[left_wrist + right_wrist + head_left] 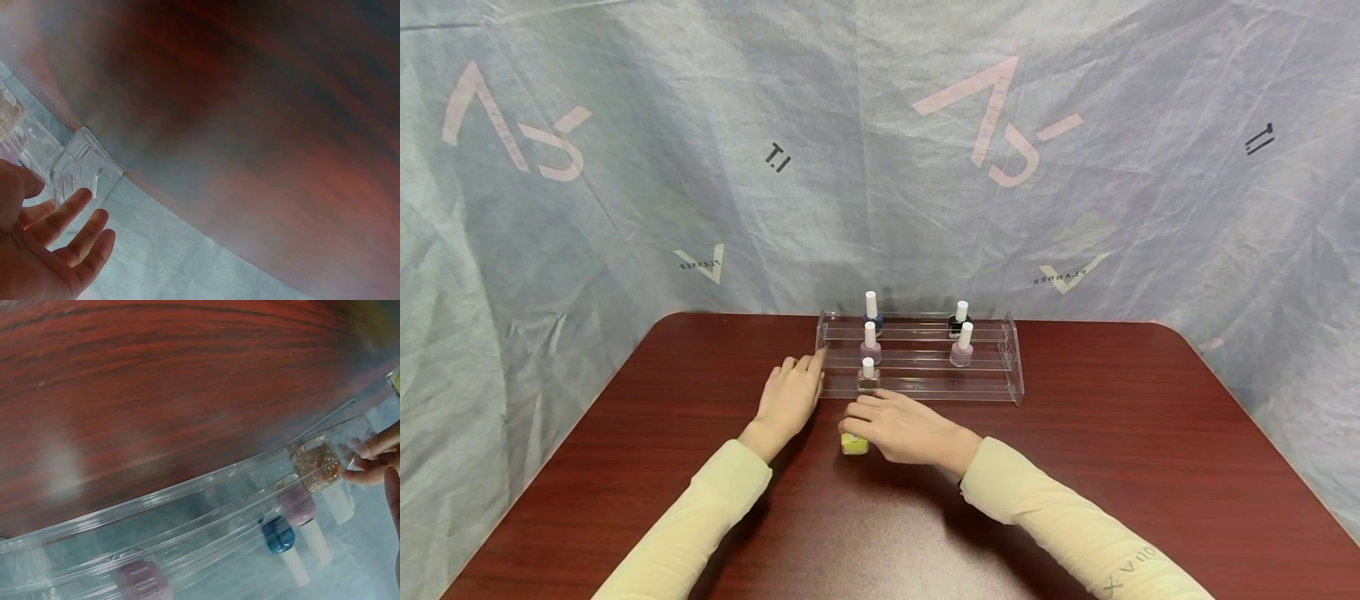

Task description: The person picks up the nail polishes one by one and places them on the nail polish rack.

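Observation:
My right hand [902, 427] pinches a nail polish bottle [854, 444] with yellow polish, just in front of a clear stepped display rack [940, 395]. Only the bottle's glass corner shows at the edge of the right wrist view; its cap is hidden by my fingers. At the rack's left end, my left hand [792, 393] rests with extended fingers against the side panel [87, 169]. Closest to my right fingertips, a glitter polish bottle [315, 465] with a white cap stands on the front step.
Behind it on the left are a mauve bottle [870, 352] and a blue bottle [872, 321]. On the right stand another mauve bottle [962, 353] and a black bottle [958, 323]. A grey printed cloth [850, 208] hangs behind the dark red table [1112, 433].

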`<state>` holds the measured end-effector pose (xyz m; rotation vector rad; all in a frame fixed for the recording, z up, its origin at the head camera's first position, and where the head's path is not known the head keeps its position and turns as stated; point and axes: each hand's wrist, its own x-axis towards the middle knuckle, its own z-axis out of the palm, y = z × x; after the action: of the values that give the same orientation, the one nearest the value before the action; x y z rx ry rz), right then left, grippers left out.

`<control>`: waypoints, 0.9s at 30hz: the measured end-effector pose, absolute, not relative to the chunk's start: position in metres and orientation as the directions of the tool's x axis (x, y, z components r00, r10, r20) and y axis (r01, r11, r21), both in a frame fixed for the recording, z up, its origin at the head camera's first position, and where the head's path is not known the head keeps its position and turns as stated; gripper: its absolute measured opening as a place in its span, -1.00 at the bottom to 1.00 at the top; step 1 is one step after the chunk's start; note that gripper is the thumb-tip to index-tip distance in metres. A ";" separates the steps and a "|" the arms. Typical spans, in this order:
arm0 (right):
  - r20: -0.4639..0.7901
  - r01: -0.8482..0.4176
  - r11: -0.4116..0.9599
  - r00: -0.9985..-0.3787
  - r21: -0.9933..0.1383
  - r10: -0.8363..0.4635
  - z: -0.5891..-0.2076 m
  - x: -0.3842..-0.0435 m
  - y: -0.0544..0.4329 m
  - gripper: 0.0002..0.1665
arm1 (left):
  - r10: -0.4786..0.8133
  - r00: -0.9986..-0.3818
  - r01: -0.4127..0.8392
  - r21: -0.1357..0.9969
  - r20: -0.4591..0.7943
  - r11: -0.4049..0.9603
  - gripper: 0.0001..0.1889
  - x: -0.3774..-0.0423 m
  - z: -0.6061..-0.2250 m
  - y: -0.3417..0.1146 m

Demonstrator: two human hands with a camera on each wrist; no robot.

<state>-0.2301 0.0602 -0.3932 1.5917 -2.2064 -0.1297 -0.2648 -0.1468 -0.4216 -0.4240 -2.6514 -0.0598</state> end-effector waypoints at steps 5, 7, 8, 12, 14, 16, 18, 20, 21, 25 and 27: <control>0.281 -0.881 0.362 -0.280 0.304 -0.918 -0.394 -0.232 0.068 -0.54 | 0.286 -0.848 0.304 -0.033 0.445 0.952 -0.58 -0.265 -0.422 -0.147; 0.280 -0.880 0.374 -0.296 0.293 -0.913 -0.394 -0.233 0.071 -0.55 | 0.287 -0.847 0.304 -0.035 0.447 0.952 -0.58 -0.265 -0.422 -0.147; 0.278 -0.878 0.382 -0.305 0.287 -0.911 -0.394 -0.233 0.073 -0.55 | 0.288 -0.846 0.306 -0.034 0.449 0.951 -0.58 -0.265 -0.422 -0.147; 0.285 -0.876 0.399 -0.323 0.271 -0.902 -0.395 -0.232 0.080 -0.56 | 0.295 -0.840 0.314 -0.036 0.455 0.949 -0.58 -0.265 -0.422 -0.148; 0.291 -0.875 0.403 -0.325 0.267 -0.900 -0.394 -0.232 0.083 -0.55 | 0.296 -0.842 0.315 -0.034 0.451 0.948 -0.58 -0.264 -0.422 -0.148; 0.299 -0.873 0.405 -0.324 0.270 -0.898 -0.394 -0.232 0.086 -0.56 | 0.298 -0.843 0.316 -0.035 0.448 0.948 -0.57 -0.264 -0.421 -0.148; 0.306 -0.873 0.405 -0.320 0.274 -0.897 -0.394 -0.232 0.089 -0.55 | 0.298 -0.844 0.317 -0.034 0.446 0.948 -0.58 -0.264 -0.421 -0.148; 0.312 -0.872 0.404 -0.317 0.275 -0.896 -0.394 -0.233 0.092 -0.56 | 0.300 -0.842 0.319 -0.034 0.448 0.947 -0.58 -0.264 -0.422 -0.148; 0.316 -0.871 0.404 -0.315 0.278 -0.895 -0.394 -0.233 0.093 -0.56 | 0.300 -0.842 0.319 -0.034 0.449 0.947 -0.58 -0.264 -0.422 -0.148; 0.338 -0.869 0.409 -0.310 0.279 -0.889 -0.393 -0.232 0.099 -0.58 | 0.301 -0.840 0.320 -0.036 0.451 0.947 -0.58 -0.264 -0.422 -0.148; 0.350 -0.867 0.415 -0.312 0.276 -0.883 -0.394 -0.232 0.102 -0.58 | 0.302 -0.840 0.321 -0.035 0.452 0.946 -0.59 -0.265 -0.421 -0.148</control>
<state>-0.2324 0.1025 -0.3936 1.4880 -2.2294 -0.0500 -0.2645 -0.1478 -0.4214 -0.4462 -2.6350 -0.0577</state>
